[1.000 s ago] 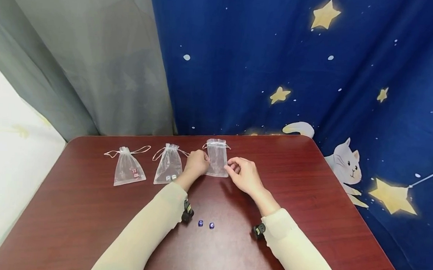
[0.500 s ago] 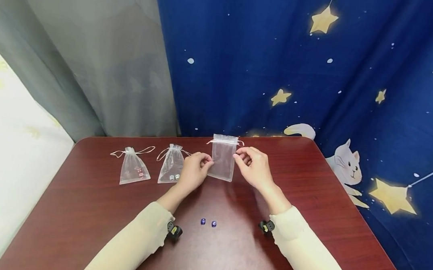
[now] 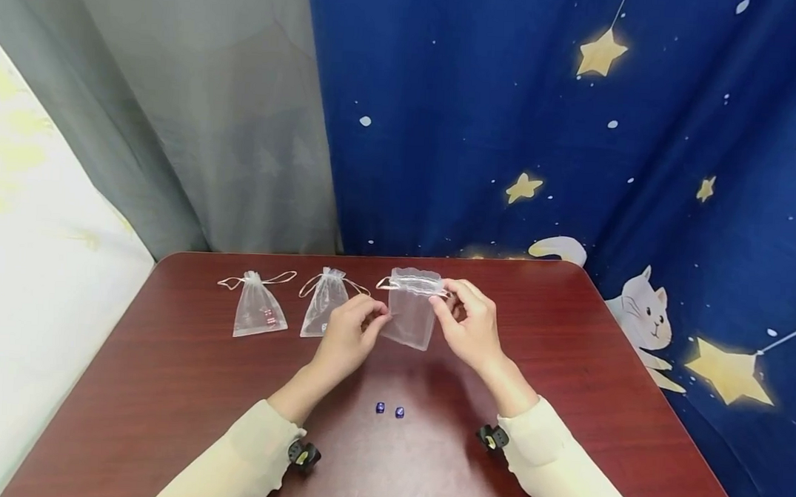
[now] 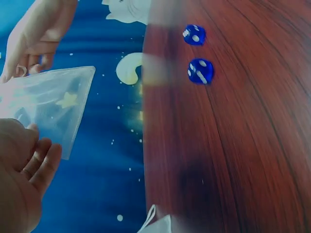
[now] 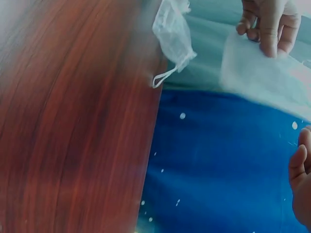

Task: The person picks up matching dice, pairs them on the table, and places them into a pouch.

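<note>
A sheer white drawstring pouch is held up off the table between both hands, its gathered top away from the person. My left hand pinches its left side between thumb and forefinger. At the upper right, beside the drawstring, my right hand pinches the pouch's edge. In the left wrist view the pouch looks flat, with nothing inside. Two blue dice, a left die and a right die, lie on the table nearer the person.
Left of the hands lie two more sheer pouches: one pouch with red dice inside, and another pouch partly behind the left hand, a white die showing in it. The dark red table ends at curtains.
The pouch has been lifted off the table by both hands and tilted. My right hand has shifted up its side toward the drawstring, and the pouch's mouth now looks ruffled.
</note>
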Available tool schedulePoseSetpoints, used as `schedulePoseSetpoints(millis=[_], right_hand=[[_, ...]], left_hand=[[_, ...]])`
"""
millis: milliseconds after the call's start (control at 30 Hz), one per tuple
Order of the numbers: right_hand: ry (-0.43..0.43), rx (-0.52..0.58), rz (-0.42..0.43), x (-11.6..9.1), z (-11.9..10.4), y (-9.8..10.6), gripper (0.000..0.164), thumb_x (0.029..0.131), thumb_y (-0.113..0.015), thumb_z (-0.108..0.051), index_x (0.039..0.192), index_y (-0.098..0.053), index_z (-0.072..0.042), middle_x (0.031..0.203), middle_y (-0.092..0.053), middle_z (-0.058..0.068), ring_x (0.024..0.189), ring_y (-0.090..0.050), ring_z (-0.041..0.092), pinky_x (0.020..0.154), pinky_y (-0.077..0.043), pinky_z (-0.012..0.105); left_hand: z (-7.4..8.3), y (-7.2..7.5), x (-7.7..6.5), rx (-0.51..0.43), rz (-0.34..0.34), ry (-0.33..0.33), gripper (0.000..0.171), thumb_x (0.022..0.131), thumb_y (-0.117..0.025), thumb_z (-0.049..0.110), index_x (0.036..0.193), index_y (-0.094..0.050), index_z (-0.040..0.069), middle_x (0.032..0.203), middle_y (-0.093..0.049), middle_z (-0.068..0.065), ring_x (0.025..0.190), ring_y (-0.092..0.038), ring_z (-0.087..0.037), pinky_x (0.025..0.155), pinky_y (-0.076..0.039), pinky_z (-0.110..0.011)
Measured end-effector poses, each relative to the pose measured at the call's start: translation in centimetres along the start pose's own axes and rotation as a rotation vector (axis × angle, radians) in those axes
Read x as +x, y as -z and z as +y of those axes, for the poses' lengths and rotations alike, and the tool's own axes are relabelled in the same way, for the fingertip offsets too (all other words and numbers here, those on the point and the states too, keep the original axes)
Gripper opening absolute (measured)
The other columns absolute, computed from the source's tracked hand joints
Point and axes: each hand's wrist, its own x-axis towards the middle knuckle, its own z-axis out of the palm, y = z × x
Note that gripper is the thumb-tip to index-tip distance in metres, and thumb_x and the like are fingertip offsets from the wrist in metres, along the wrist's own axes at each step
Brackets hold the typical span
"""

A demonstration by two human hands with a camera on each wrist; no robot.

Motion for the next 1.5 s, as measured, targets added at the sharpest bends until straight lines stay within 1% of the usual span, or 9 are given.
schedulePoseSetpoints(millis=[133, 367, 600, 700, 800, 933, 1067, 1233, 1500], right_hand=[[0.047, 0.020, -0.019, 0.7, -2.4, -0.1, 0.017, 0.078, -0.077, 0.014, 0.091, -0.071, 0.006, 0.070, -0.057, 0.011, 0.055, -0.050, 0.021, 0.046, -0.043, 0.034], [0.076, 0.050, -0.040, 1.4, -4.5, 0.4, 0.017, 0.075, -0.077, 0.017, 0.086, -0.070, 0.006, 0.071, -0.060, 0.010, 0.057, -0.053, 0.016, 0.051, -0.047, 0.023], [0.059, 0.080, -0.108, 1.0, -2.7, -0.1, 0.017, 0.078, -0.078, 0.013, 0.090, -0.073, 0.001, 0.077, -0.067, 0.007, 0.059, -0.057, 0.015, 0.058, -0.046, 0.015], [0.044, 0.097, -0.135, 0.6, -2.0, -0.2, 0.016, 0.081, -0.078, 0.008, 0.092, -0.074, -0.003, 0.080, -0.069, 0.004, 0.061, -0.059, 0.013, 0.059, -0.047, 0.014], [0.046, 0.107, -0.147, 0.4, -1.8, -0.3, 0.014, 0.084, -0.078, 0.004, 0.094, -0.075, -0.006, 0.082, -0.070, 0.003, 0.062, -0.059, 0.012, 0.060, -0.048, 0.016], [0.069, 0.099, -0.148, 0.2, -1.8, -0.6, 0.016, 0.083, -0.079, 0.004, 0.094, -0.075, -0.007, 0.083, -0.070, 0.002, 0.062, -0.058, 0.012, 0.058, -0.049, 0.019], [0.067, 0.101, -0.160, 0.1, -1.7, -0.6, 0.015, 0.084, -0.078, 0.004, 0.093, -0.075, -0.007, 0.082, -0.068, 0.001, 0.062, -0.057, 0.011, 0.057, -0.049, 0.019], [0.055, 0.119, -0.174, 0.1, -1.9, -0.8, 0.012, 0.084, -0.078, 0.003, 0.092, -0.074, -0.006, 0.081, -0.068, 0.000, 0.062, -0.057, 0.010, 0.056, -0.048, 0.018], [0.092, 0.123, -0.173, -0.2, -2.2, -1.5, 0.017, 0.078, -0.081, 0.005, 0.092, -0.074, -0.004, 0.079, -0.068, 0.002, 0.063, -0.057, 0.013, 0.053, -0.047, 0.026]], left_hand=[[0.0, 0.8, -0.4, 0.055, -0.030, -0.033, 0.011, 0.085, -0.079, 0.003, 0.091, -0.071, 0.007, 0.084, -0.062, 0.000, 0.070, -0.058, -0.014, 0.062, -0.050, -0.026], [1.1, 4.0, 0.1, -0.106, 0.001, 0.046, 0.039, 0.086, -0.080, 0.012, 0.117, -0.058, 0.006, 0.092, -0.064, -0.006, 0.066, -0.061, -0.014, 0.050, -0.053, -0.025], [2.8, 7.4, 2.7, 0.149, -0.115, -0.390, 0.042, 0.089, -0.074, 0.009, 0.128, -0.059, 0.002, 0.128, -0.060, -0.013, 0.097, -0.066, -0.023, 0.083, -0.057, -0.038], [3.3, 8.0, 3.1, 0.187, -0.177, -0.483, 0.038, 0.091, -0.073, 0.009, 0.126, -0.062, 0.002, 0.129, -0.061, -0.012, 0.110, -0.066, -0.027, 0.095, -0.054, -0.042], [3.4, 8.3, 3.0, 0.195, -0.223, -0.443, 0.035, 0.091, -0.074, 0.013, 0.124, -0.065, 0.005, 0.130, -0.060, -0.010, 0.102, -0.066, -0.024, 0.092, -0.055, -0.040], [3.1, 8.6, 2.8, 0.196, -0.311, -0.295, 0.032, 0.093, -0.074, 0.020, 0.121, -0.066, 0.009, 0.133, -0.054, -0.007, 0.091, -0.061, -0.017, 0.085, -0.054, -0.034], [2.7, 9.0, 3.0, 0.156, -0.394, -0.227, 0.021, 0.093, -0.073, 0.019, 0.111, -0.067, 0.010, 0.118, -0.058, -0.001, 0.089, -0.061, -0.012, 0.083, -0.053, -0.030], [2.8, 9.3, 3.2, 0.151, -0.424, -0.269, 0.010, 0.092, -0.074, 0.007, 0.100, -0.069, 0.008, 0.098, -0.065, 0.001, 0.088, -0.064, -0.015, 0.083, -0.055, -0.032], [3.0, 9.1, 3.3, 0.144, -0.335, -0.349, 0.013, 0.089, -0.073, -0.002, 0.100, -0.071, 0.006, 0.095, -0.068, 0.000, 0.087, -0.066, -0.014, 0.081, -0.056, -0.032]])
